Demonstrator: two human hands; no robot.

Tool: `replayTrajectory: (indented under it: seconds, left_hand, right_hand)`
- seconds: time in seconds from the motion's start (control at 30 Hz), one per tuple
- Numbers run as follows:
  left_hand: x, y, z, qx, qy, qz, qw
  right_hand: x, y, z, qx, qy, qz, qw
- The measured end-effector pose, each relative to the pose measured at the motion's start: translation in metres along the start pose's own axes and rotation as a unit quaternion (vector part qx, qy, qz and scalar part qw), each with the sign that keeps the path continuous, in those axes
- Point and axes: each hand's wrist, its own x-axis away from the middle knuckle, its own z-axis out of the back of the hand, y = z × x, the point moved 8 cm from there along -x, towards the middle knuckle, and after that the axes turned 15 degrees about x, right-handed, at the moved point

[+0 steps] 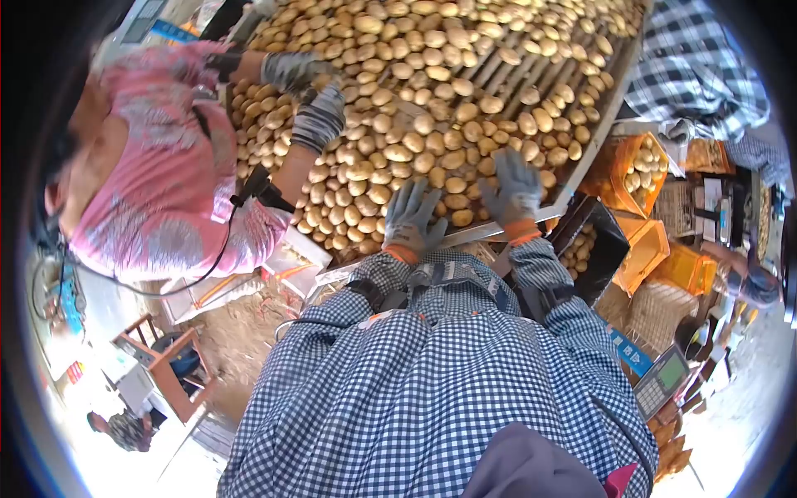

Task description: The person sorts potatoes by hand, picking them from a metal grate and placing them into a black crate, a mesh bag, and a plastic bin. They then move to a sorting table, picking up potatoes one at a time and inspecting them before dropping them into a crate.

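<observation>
Strong daylight falls on the potatoes (432, 91), which look bright and sharp, while the floor (83, 473) at the lower left is washed out to white. The fisheye lens bends everything near the round edge, the corners are black, and the shirt (432, 390) lies in soft shade.

I work from a single view, a fisheye lens worn on the person's head. It sits high and tips steeply forward and down, so the wearer's own checked shirt (432, 382) fills the lower middle of the frame, very near the lens. The left hand (411, 220) and right hand (515, 195) fall just above centre, at arm's reach. Beyond them the slatted table (502, 70) runs to the top edge. The bent rim catches a co-worker in pink (158, 191) on the left and orange crates (639, 174) on the right.
</observation>
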Motion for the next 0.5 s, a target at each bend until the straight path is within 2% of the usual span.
replayTrajectory:
  seconds: [0.03, 0.1, 0.13, 0.23, 0.3, 0.37, 0.43, 0.5]
  left_hand:
    - [0.002, -0.009, 0.008, -0.002, 0.010, 0.009, 1.000]
    - [0.006, -0.015, 0.011, -0.034, -0.056, -0.050, 0.997]
    - [0.010, -0.020, 0.019, -0.063, -0.060, -0.059, 0.994]
    - [0.005, -0.056, 0.041, -0.051, -0.089, 0.008, 0.995]
    - [-0.004, -0.052, 0.059, -0.073, -0.089, -0.007, 0.993]
    - [-0.024, -0.064, 0.083, -0.170, -0.104, 0.077, 0.977]
    - [-0.029, -0.089, 0.089, -0.159, -0.092, 0.076, 0.980]
    - [-0.032, -0.098, 0.089, -0.137, -0.086, 0.087, 0.983]
  right_hand:
    - [0.001, -0.027, -0.004, -0.003, 0.001, 0.014, 1.000]
    - [0.003, -0.072, -0.023, 0.050, -0.087, 0.056, 0.993]
    - [0.003, -0.083, -0.032, 0.043, -0.150, 0.074, 0.985]
    - [0.008, -0.099, -0.023, 0.047, -0.137, 0.118, 0.982]
    - [0.008, -0.096, -0.020, 0.068, -0.146, 0.124, 0.979]
    - [0.013, -0.093, -0.019, 0.027, -0.151, 0.121, 0.981]
    - [0.016, -0.084, -0.018, 0.041, -0.135, 0.119, 0.983]
    - [0.010, -0.071, -0.012, -0.046, -0.123, 0.125, 0.984]
